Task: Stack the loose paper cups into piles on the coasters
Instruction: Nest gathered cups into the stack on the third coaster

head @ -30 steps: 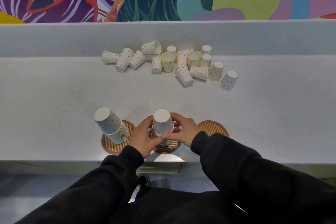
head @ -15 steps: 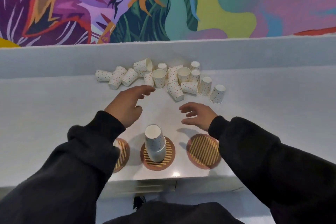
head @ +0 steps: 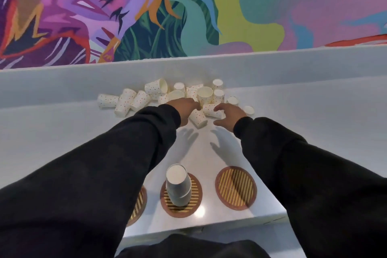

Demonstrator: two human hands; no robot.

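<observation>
Several loose dotted paper cups (head: 134, 100) lie and stand in a heap at the back of the white counter. My left hand (head: 184, 109) reaches over the heap, fingers stretched above a lying cup (head: 199, 119). My right hand (head: 229, 114) is spread beside it, fingertips at another lying cup (head: 211, 110). Neither hand holds a cup. A short stack of upside-down cups (head: 178, 184) stands on the middle coaster (head: 195, 201). The right coaster (head: 235, 187) is bare. My left sleeve hides most of the left coaster (head: 138, 205).
The counter (head: 52, 142) ends in a raised white ledge (head: 293, 63) behind the cups, with a colourful mural above. The counter's front edge (head: 209, 226) runs just below the coasters. One lone cup (head: 249, 110) stands at the heap's right end.
Both hands have moved from near the coasters forward to the heap of loose cups. The camera has tilted up. The stack on the middle coaster stays put.
</observation>
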